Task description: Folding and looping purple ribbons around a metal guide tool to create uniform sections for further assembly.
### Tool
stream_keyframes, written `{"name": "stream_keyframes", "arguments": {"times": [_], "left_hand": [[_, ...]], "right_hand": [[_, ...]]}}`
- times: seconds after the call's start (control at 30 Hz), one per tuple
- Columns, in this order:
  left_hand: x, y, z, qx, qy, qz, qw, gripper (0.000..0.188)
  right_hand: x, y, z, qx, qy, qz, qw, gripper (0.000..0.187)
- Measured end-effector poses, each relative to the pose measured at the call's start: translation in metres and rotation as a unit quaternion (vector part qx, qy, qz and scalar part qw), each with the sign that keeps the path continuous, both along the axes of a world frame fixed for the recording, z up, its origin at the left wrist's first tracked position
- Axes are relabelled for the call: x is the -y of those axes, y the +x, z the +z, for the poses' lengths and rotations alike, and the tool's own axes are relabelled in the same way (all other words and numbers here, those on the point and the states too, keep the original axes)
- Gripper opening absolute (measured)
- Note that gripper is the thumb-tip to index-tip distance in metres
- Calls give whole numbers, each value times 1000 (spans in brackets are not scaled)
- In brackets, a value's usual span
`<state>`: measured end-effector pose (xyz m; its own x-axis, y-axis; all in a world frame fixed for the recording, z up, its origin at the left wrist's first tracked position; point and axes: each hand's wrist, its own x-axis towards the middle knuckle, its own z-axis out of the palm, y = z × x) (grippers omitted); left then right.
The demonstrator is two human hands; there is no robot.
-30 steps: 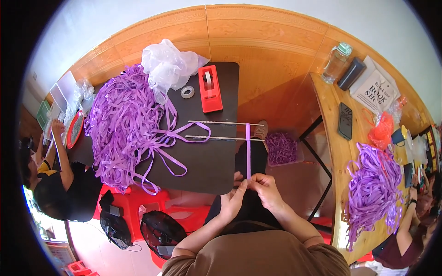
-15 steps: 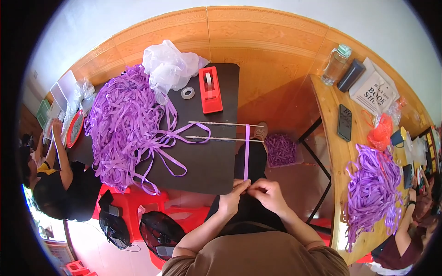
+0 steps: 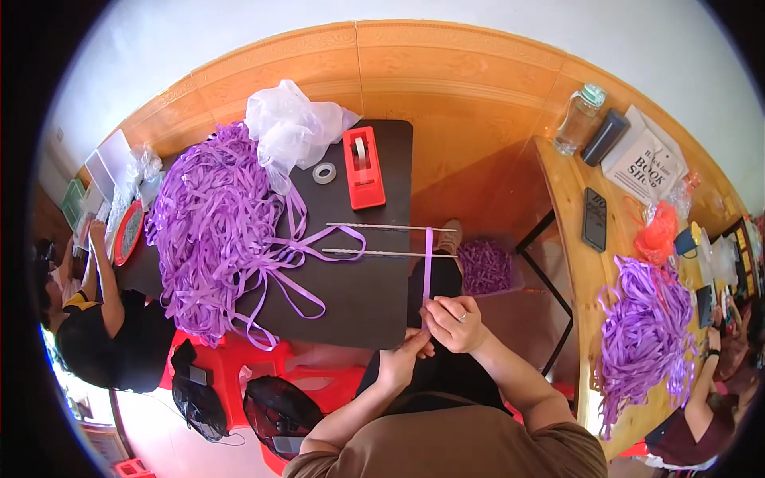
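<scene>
A purple ribbon (image 3: pixel 427 267) runs down from two thin metal rods (image 3: pixel 390 254) that stick out past the right edge of the black table. At its lower end, my right hand (image 3: pixel 457 323), wearing a ring, is closed with its fingertips pinching the ribbon. Just below and to the left, my left hand (image 3: pixel 405 360) is also closed, thumb and fingers pressed together at the ribbon's end, touching the right hand. What exactly lies between the left fingers is partly hidden. A large tangled heap of purple ribbon (image 3: pixel 211 231) covers the table's left part, with loose loops reaching toward the rods.
On the black table (image 3: pixel 358 311) are a red tape dispenser (image 3: pixel 364 167), a tape roll (image 3: pixel 324 173) and a white plastic bag (image 3: pixel 291 123). A bin of ribbon pieces (image 3: pixel 488 267) stands on the floor. The wooden table (image 3: pixel 562 179) at right holds more ribbon (image 3: pixel 645 334). People sit at both sides.
My right hand has moved up and left and now pinches the ribbon above my left hand. The whole view has shifted slightly, so the tables appear lower.
</scene>
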<state>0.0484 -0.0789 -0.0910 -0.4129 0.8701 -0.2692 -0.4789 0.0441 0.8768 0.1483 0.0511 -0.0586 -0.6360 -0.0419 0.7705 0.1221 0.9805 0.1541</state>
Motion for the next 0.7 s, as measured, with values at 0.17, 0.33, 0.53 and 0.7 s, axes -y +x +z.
{"name": "stream_keyframes", "arguments": {"times": [0.17, 0.33, 0.53, 0.7], "left_hand": [[3, -4, -9, 57, 19, -49, 997, 14], [-3, -8, -25, 81, -12, -70, 994, 24], [-30, -6, -24, 56, 16, -73, 996, 36], [-50, 8, -15, 31, -12, -18, 999, 34]], "right_hand": [[1, -3, 14, -17, -14, 16, 1000, 23], [-3, -10, 36, -53, -93, 46, 993, 28], [-31, -25, 83, -79, -185, 76, 977, 28], [-88, -52, 98, -92, -323, 127, 933, 11]]}}
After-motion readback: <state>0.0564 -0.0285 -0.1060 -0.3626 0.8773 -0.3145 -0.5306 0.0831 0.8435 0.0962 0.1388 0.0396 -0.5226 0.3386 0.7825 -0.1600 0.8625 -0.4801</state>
